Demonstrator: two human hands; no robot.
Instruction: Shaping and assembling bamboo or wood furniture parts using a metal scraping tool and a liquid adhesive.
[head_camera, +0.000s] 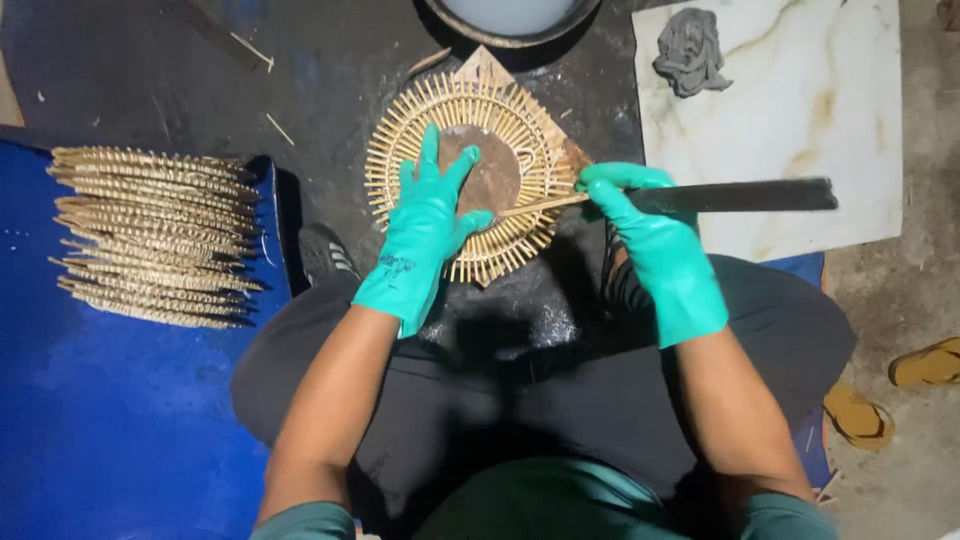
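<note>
The person sits with dark-trousered knees spread at six o'clock, both forearms reaching forward. The left hand, in a teal glove, lies flat on a round woven disc of pale radiating sticks, its fingers spread over the brown centre and the thumb pointing to three o'clock. The right hand, gloved the same, sits at the disc's three o'clock edge; its fingers curl round the handle of a long dark flat blade, and its fingertips pinch a thin pale stick that runs toward the disc's centre. The blade stretches away to three o'clock over a white marbled slab.

At nine o'clock a stack of similar woven discs rests on a blue sheet. A grey crumpled rag lies on the slab at one o'clock. At twelve o'clock, just past the disc, stands the rim of a dark bowl. Yellow sandals lie at four o'clock.
</note>
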